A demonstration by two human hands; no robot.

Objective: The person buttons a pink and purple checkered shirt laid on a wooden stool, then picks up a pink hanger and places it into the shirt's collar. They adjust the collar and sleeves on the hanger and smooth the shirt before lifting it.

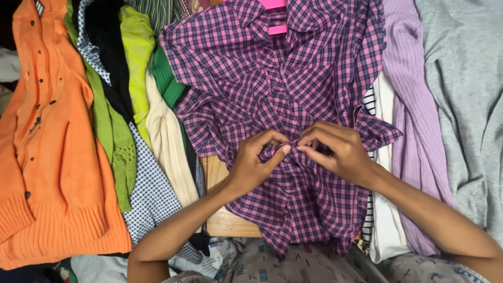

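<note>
Garments blanket the surface, an orange cardigan (52, 136) at nine o'clock. At center, left hand (254, 165) and right hand (335, 152) pinch the plaid shirt's (283, 78) front placket together, apparently fastening; aligning button and hole likely comes next.

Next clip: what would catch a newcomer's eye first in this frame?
First, the pink-and-navy checked shirt spread in the centre on a pink hanger, with the left hand and right hand pinching its front together at the middle. Next, the bright orange cardigan filling the left edge. Between and beyond them, garments lie side by side: lime green, cream knit, lilac ribbed and grey at the right.
</note>
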